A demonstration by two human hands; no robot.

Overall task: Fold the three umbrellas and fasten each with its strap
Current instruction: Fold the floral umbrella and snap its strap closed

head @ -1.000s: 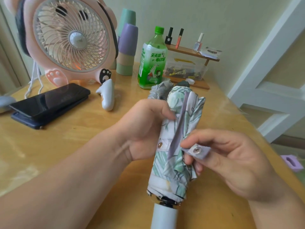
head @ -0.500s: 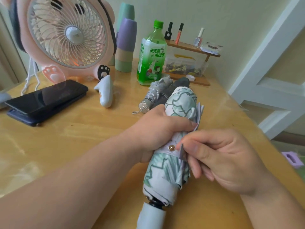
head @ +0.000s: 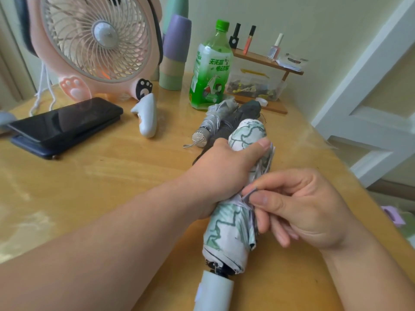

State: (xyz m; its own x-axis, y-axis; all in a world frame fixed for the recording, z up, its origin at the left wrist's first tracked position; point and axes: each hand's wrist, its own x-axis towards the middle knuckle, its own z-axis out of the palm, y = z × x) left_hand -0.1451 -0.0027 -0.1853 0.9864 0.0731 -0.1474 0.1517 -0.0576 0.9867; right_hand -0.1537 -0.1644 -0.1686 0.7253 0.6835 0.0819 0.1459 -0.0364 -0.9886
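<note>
A folded white umbrella with a green leaf print point(head: 226, 232) lies lengthwise at the table's middle, its white handle point(head: 213, 292) toward me. My left hand point(head: 224, 169) wraps around its upper half, thumb over the top. My right hand point(head: 298, 205) pinches the end of the pale lilac strap point(head: 249, 194) against the umbrella's waist. Behind them lie a folded silver-grey umbrella point(head: 215, 117) with a metal end cap and a folded dark grey umbrella point(head: 242, 117), side by side.
A pink desk fan point(head: 96, 43) stands at the back left, with stacked cups point(head: 175, 55) and a green bottle point(head: 211, 70) beside it. A black phone on a case point(head: 65, 122), a white toy point(head: 147, 116) and a small wooden shelf point(head: 267, 61) with nail polish are there too. The table edge runs down the right.
My right hand has pulled the strap around the umbrella and pressed its end onto the waist. The left hand has slid over the top, and the umbrella has rolled slightly.
</note>
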